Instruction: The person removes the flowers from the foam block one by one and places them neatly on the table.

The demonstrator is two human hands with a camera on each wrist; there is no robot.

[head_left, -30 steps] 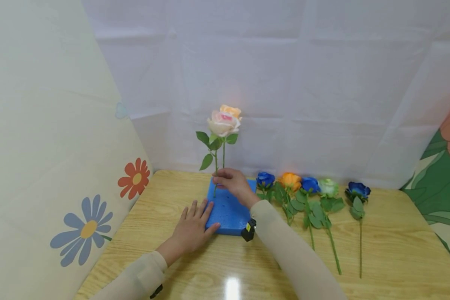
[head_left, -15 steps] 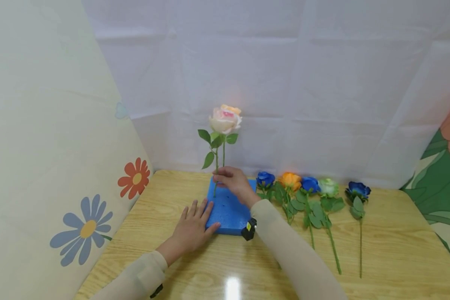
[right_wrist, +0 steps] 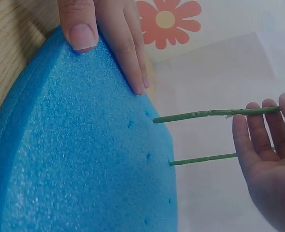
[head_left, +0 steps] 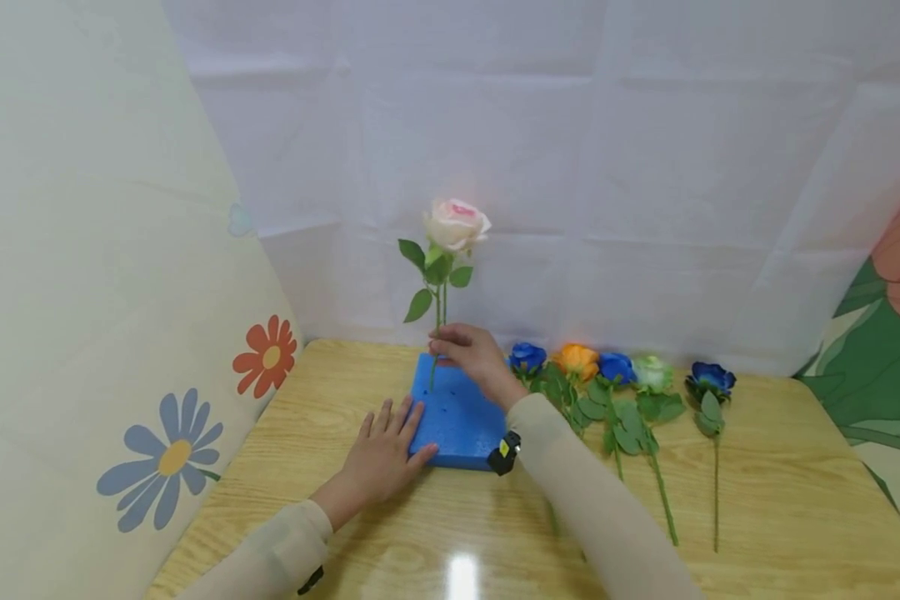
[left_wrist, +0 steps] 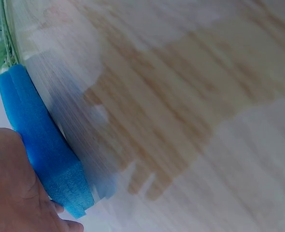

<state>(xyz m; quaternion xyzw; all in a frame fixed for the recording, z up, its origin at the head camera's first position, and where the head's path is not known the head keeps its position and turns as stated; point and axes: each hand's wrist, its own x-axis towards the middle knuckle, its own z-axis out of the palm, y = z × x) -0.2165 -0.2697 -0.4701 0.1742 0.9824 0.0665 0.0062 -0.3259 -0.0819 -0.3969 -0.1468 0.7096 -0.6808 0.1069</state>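
By the right hand [head_left: 480, 360], a pale rose [head_left: 457, 227] is pinched; by the left hand [head_left: 381, 454], fingers spread, a blue block [head_left: 465, 429] is touched near the bench's [head_left: 390, 542] back edge.

White backdrop [head_left: 525, 142] hangs behind the wooden table [head_left: 787, 475]; flowered panel [head_left: 112, 292] at left.

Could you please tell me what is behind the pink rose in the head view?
Behind the pink rose are a second stem, standing in the blue block, and the white cloth. That stem's top is covered by the rose.
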